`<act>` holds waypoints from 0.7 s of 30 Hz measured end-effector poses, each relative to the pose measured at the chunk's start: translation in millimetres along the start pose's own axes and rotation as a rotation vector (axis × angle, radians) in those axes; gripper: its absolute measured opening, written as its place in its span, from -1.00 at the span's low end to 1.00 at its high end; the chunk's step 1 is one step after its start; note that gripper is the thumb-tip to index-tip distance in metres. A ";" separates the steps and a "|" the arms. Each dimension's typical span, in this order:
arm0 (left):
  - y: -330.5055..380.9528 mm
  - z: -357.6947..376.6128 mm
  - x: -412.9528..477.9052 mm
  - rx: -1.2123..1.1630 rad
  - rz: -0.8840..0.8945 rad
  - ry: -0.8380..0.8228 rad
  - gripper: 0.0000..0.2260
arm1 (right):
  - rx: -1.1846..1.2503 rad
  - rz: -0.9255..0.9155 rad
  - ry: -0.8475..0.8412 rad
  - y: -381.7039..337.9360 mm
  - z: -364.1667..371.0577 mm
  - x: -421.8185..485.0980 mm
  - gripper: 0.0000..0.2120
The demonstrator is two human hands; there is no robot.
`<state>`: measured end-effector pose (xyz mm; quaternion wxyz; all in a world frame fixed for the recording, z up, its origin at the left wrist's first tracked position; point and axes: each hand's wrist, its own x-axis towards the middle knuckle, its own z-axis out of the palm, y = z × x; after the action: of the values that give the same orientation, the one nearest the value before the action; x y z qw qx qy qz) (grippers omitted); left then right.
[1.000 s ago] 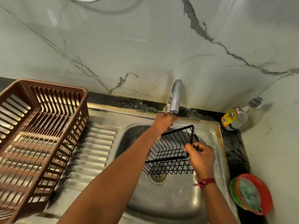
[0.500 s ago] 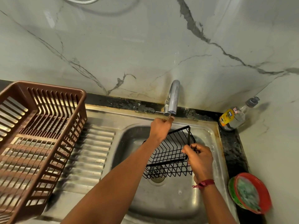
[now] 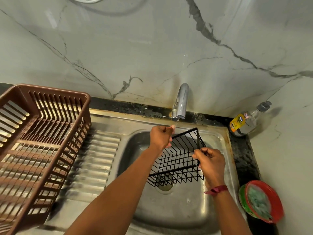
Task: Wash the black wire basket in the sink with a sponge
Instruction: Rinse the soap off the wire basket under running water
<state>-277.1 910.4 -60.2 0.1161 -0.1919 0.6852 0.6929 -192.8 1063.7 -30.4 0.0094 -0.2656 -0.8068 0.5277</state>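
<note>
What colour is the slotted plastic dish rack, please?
The slotted plastic dish rack is brown; head view.

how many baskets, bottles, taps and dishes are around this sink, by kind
baskets: 2 (black wire basket, brown plastic basket)
bottles: 1 (dishwash bottle)
taps: 1 (steel tap)
dishes: 1 (red dish)
total: 5
</note>
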 end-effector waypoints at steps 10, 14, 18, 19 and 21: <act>-7.1 -38.3 10.5 0.257 -0.072 0.064 -0.64 | 0.292 -0.033 -0.010 -3.5 -19.5 10.8 -0.91; -37.8 -69.2 12.5 0.395 -0.025 0.240 -0.88 | 0.466 -0.009 -0.002 -3.0 -28.3 13.6 -0.72; -68.0 -81.1 -2.8 0.064 -0.263 0.082 -0.52 | 0.567 0.110 -0.002 3.4 -32.1 20.7 -0.75; -70.2 -82.9 -10.9 -0.048 -0.353 0.003 -0.48 | 0.588 0.155 -0.019 7.2 -31.8 23.4 -0.79; -70.6 -87.9 -26.2 -0.267 -0.484 -0.151 -0.58 | 0.603 0.210 -0.069 13.5 -30.0 27.7 -0.92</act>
<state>-214.3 828.1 -111.8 0.3027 -0.3113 0.5116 0.7414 -202.1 1105.4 -36.0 0.0060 -0.3145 -0.5820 0.7498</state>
